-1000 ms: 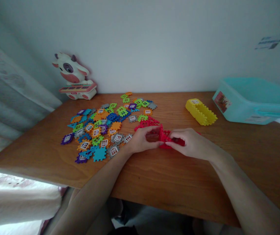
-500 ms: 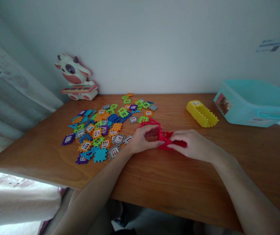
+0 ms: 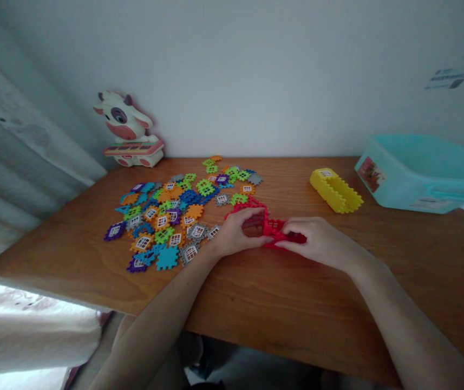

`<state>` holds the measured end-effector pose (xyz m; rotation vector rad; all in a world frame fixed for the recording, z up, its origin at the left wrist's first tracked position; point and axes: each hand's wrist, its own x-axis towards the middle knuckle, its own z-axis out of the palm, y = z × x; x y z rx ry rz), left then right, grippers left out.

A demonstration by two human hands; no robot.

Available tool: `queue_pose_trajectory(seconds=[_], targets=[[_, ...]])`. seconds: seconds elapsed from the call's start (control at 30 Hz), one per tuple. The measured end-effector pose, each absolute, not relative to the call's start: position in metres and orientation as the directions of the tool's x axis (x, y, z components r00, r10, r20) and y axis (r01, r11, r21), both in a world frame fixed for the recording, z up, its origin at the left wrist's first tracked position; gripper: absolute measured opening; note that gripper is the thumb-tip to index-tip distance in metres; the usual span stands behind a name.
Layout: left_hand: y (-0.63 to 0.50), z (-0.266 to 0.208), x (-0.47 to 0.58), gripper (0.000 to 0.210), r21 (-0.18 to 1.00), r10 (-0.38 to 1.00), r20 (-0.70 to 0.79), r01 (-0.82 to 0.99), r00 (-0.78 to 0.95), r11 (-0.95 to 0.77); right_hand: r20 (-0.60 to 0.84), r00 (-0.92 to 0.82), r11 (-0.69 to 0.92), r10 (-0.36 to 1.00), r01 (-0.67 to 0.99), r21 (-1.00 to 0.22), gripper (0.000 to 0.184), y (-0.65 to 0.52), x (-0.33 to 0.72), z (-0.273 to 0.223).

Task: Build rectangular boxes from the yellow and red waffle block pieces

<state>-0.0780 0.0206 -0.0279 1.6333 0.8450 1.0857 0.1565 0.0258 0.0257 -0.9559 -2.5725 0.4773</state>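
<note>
Red interlocking building tiles (image 3: 270,230), joined into a small structure, are between my two hands on the wooden table. My left hand (image 3: 237,230) grips the structure's left part, thumb at the near side and fingers over the far side. My right hand (image 3: 307,238) pinches its right part, with fingers on top and thumb at the near edge. Parts of the red tiles are hidden behind my fingers. Left of my hands lies a spread pile of loose tiles in several colours, among them a light blue tile (image 3: 167,257) and a grey window tile (image 3: 189,253).
A yellow tile structure (image 3: 335,190) lies at the back right, near a turquoise plastic bin (image 3: 402,187). A cow-shaped toy keyboard (image 3: 132,135) stands at the back left against the wall. A curtain (image 3: 20,141) hangs along the left side.
Both hands stay on the red tiles, with only a slight shift of the right hand's fingers. The whole view has moved a little.
</note>
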Motion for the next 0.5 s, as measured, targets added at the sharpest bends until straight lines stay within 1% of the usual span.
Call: queue_pose_trajectory(seconds=[0.13, 0.33, 0.4, 0.5], targets=[[0.021, -0.026, -0.081, 0.071, 0.96, 0.881, 0.231, 0.052, 0.413, -0.276, 0.212, -0.694, 0.704, 0.688, 0.568, -0.426, 0.024, 0.025, 0.155, 0.023], [0.02, -0.021, -0.085, 0.068, 0.972, 0.851, 0.201, 0.013, 0.485, -0.236, 0.201, -0.728, 0.724, 0.655, 0.53, -0.441, 0.026, 0.021, 0.155, 0.031], [0.019, -0.018, -0.086, 0.065, 0.97, 0.849, 0.187, 0.042, 0.493, -0.238, 0.244, -0.704, 0.712, 0.667, 0.506, -0.487, 0.024, 0.022, 0.16, 0.036], [0.021, -0.012, -0.092, 0.065, 0.947, 0.844, 0.197, 0.126, 0.5, -0.295, 0.347, -0.573, 0.658, 0.742, 0.527, -0.537, 0.025, 0.028, 0.171, 0.037]])
